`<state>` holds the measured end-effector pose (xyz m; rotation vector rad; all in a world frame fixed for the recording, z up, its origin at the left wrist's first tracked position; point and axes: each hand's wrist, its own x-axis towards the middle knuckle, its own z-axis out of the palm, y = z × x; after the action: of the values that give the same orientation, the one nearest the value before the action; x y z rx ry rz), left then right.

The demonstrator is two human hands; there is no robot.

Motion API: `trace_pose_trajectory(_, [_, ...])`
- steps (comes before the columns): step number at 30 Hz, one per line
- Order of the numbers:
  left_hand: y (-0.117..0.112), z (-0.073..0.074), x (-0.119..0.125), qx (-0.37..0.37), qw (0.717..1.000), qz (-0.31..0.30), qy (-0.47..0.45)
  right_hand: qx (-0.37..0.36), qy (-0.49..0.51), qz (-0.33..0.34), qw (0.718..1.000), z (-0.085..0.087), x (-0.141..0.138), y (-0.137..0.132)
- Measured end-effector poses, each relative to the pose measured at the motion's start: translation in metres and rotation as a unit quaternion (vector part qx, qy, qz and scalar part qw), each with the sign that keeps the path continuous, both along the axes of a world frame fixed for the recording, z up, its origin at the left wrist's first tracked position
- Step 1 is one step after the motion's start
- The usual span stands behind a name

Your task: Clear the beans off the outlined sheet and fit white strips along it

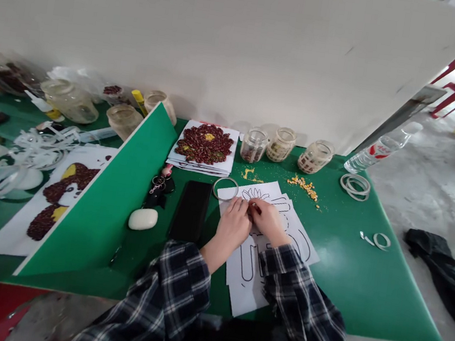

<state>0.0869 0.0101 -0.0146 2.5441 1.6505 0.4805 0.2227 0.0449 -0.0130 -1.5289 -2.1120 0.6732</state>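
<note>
Both hands meet over a sheet of white paper (247,258) printed with black outlines, a flower shape among them. My left hand (236,222) is closed, its fingers curled over the upper part of the sheet. Right beside it, the fingertips of my right hand (268,220) are pinched together and almost touch the left fingers. Whatever small thing lies between the fingertips is too hidden to name. A ring of clear tape (225,189) rests at the sheet's upper left corner. Yellow corn kernels (305,187) and yellow crumbs (249,173) are scattered just beyond the paper.
Glass jars (281,145) stand along the back wall, near a water bottle (383,148). A bean-covered flower picture (204,143) lies behind a black phone (190,210), keys (158,186) and a white case (143,219). A green divider (109,193) stands left; tape rolls (354,186) lie right.
</note>
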Motion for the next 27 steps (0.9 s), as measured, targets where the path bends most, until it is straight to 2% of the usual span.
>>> trace_pose_trajectory(6, [0.011, 0.007, -0.004, -0.001, 1.000, -0.031, -0.002, -0.001, 0.004, 0.034, 0.999, 0.003, 0.003, 0.000])
trace_pose_trajectory(9, [0.014, 0.011, -0.007, -0.006, 0.999, -0.050, -0.006, -0.011, 0.039, 0.046, 0.998, 0.006, 0.006, -0.003])
trace_pose_trajectory(11, [0.013, 0.013, -0.006, -0.005, 0.999, -0.052, 0.003, -0.025, 0.088, 0.019, 0.996, 0.005, 0.010, -0.006])
trace_pose_trajectory(15, [0.009, 0.014, -0.002, -0.002, 0.999, -0.036, 0.011, -0.046, 0.205, -0.084, 0.974, 0.002, 0.017, -0.007])
trace_pose_trajectory(18, [0.008, 0.014, -0.008, -0.045, 0.998, -0.009, -0.035, -0.053, 0.273, -0.126, 0.952, 0.002, 0.018, -0.004])
trace_pose_trajectory(22, [0.009, 0.018, -0.027, -0.128, 0.977, 0.043, -0.165, -0.077, 0.321, -0.142, 0.933, 0.003, 0.015, -0.001])
trace_pose_trajectory(24, [0.005, 0.022, -0.033, -0.113, 0.964, 0.081, -0.228, -0.091, 0.329, -0.148, 0.928, 0.004, 0.014, 0.000])
trace_pose_trajectory(27, [-0.006, 0.026, -0.032, -0.082, 0.964, 0.060, -0.247, -0.109, 0.331, -0.154, 0.925, 0.003, 0.014, 0.001])
